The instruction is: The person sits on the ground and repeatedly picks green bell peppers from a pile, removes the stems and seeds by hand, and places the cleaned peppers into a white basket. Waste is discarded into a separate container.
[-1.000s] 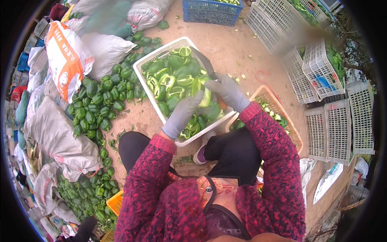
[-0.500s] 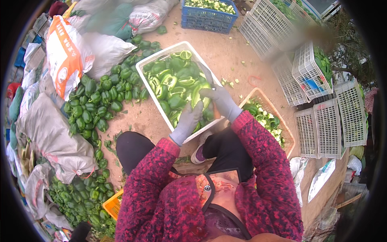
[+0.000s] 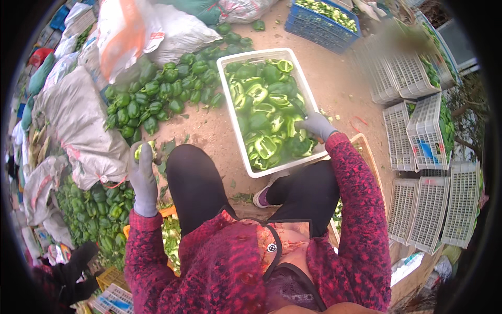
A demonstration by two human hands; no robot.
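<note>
My left hand (image 3: 143, 175), in a grey glove, is raised beside my left knee. It is closed on a pale green pepper core (image 3: 138, 152), partly hidden by the fingers. My right hand (image 3: 317, 126), also gloved, is at the right edge of a white crate (image 3: 243, 149). A thin dark blade, seemingly a knife (image 3: 299, 108), juts from its grip; the handle is hidden. Cut green pepper halves (image 3: 265, 146), several with pale insides showing, fill the crate in front of me.
Whole green peppers (image 3: 138, 107) lie heaped on the left beside white sacks (image 3: 78, 120). An orange crate (image 3: 366, 149) sits by my right arm, and a yellow one (image 3: 168, 212) below my left hand. A blue crate (image 3: 319, 26) stands far off; grey crates (image 3: 426, 209) line the right.
My left hand has left the crate, swinging left and back toward my left knee with the pale piece. My right hand stays at the crate's edge. The whole view has shifted.
</note>
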